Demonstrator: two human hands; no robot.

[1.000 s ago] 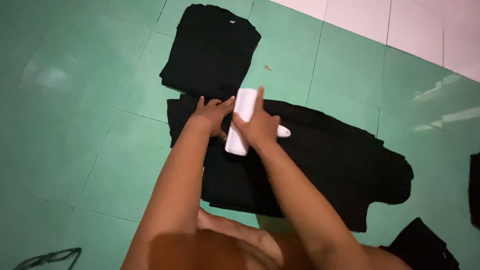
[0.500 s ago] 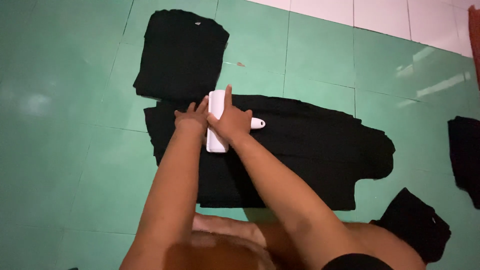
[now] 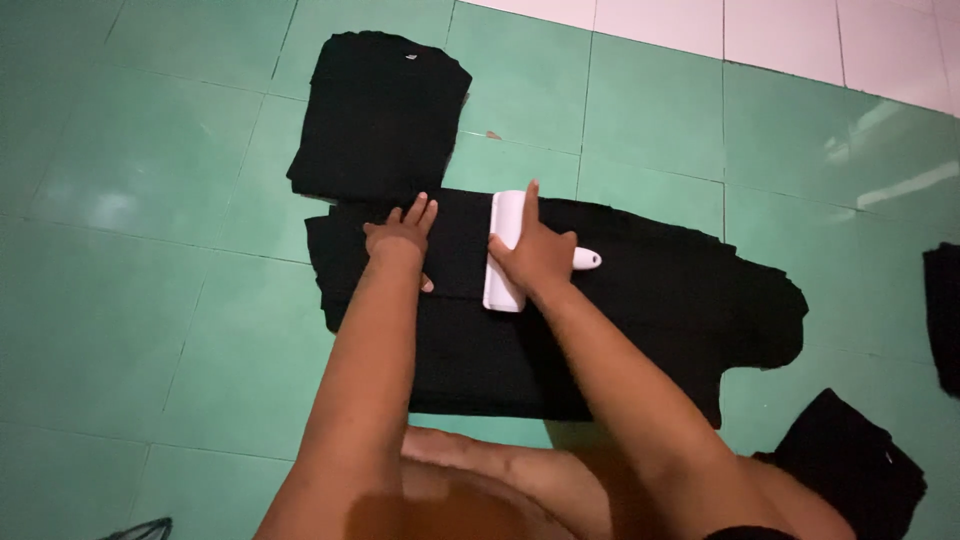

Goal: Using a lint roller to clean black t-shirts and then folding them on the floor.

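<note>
The right hand [image 3: 535, 255] grips a white plastic lint roller [image 3: 503, 250] on the flat black cloth garment [image 3: 620, 300]; the left hand [image 3: 400, 238] presses it, fingers flat and open.

Pretty dim indoor shot with a teal cast over everything. Light seems to be coming from overhead, since it's bouncing off the glossy floor [image 3: 150, 330] as soft white glare patches at the left and far right. The black shirt [image 3: 620, 310] is crushing to flat black, so folds are barely showing. The forearms at the bottom are looking soft and orange-ish, slightly out of focus. Grout lines are bending a little near the edges.
</note>
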